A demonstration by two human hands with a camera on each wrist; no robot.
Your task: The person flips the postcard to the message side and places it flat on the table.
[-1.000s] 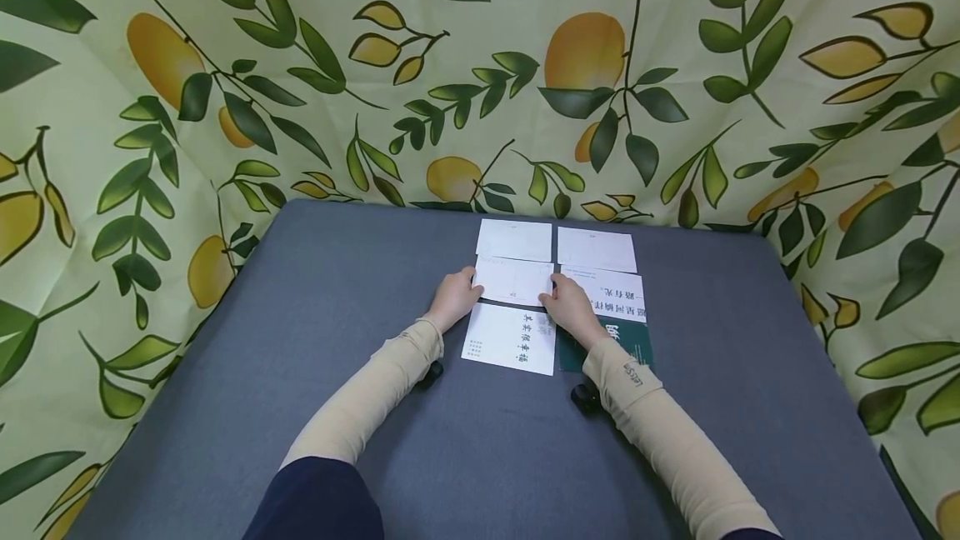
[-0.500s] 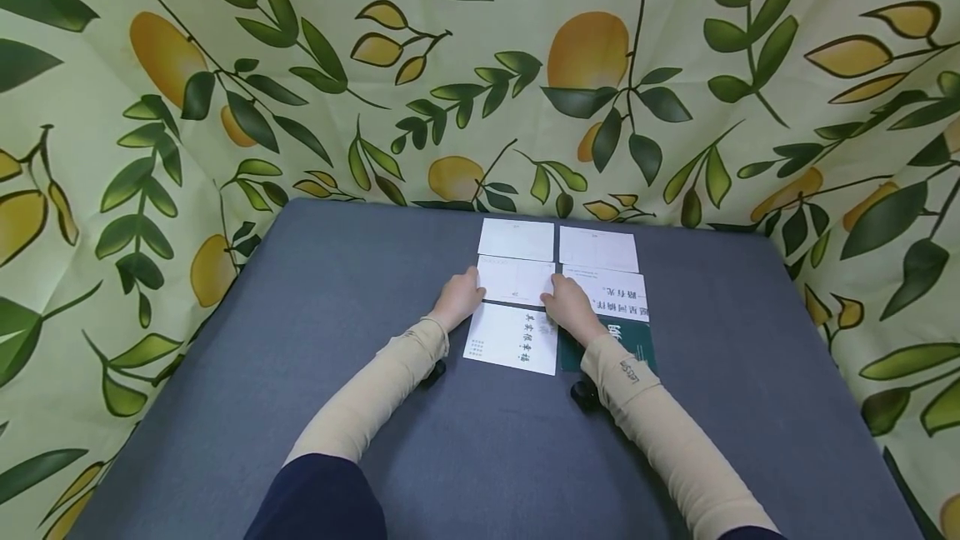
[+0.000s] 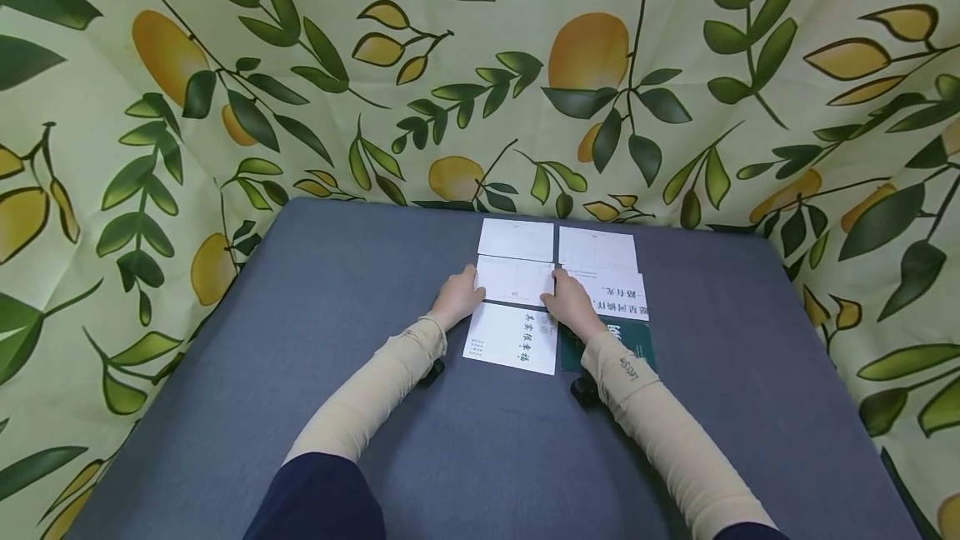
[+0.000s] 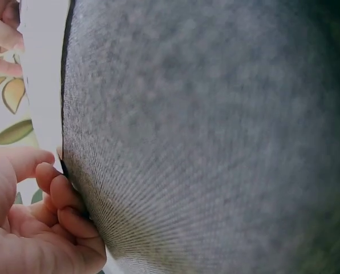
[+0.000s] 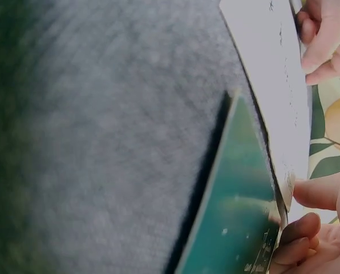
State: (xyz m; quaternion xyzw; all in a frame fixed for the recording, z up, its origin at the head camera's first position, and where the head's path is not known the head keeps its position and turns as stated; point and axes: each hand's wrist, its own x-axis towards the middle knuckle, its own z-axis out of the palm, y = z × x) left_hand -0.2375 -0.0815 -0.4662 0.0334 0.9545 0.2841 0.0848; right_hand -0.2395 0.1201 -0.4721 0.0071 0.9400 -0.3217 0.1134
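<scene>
In the head view, a white card point(image 3: 516, 281) with faint print lies in the middle of the left column of cards, between my two hands. My left hand point(image 3: 457, 297) pinches its left edge, thumb on the near side and fingers curled. At its right edge, my right hand point(image 3: 570, 304) holds it the same way. Just below is a white card with dark characters point(image 3: 510, 338). The right wrist view shows my right thumb and curled fingers point(image 5: 296, 240) close beside the corner of a green card point(image 5: 233, 211).
Two plain white cards point(image 3: 517, 240) form the far row. Right of the held card lies a white card with printed characters point(image 3: 618, 298). A green card point(image 3: 630, 340) is partly hidden under my right wrist. Grey cloth covers the table point(image 3: 360, 273); a patterned curtain point(image 3: 480, 65) hangs behind.
Both hands stay at the card's two side edges, and the cards keep their layout. Only a very slight shift of the whole view shows.
</scene>
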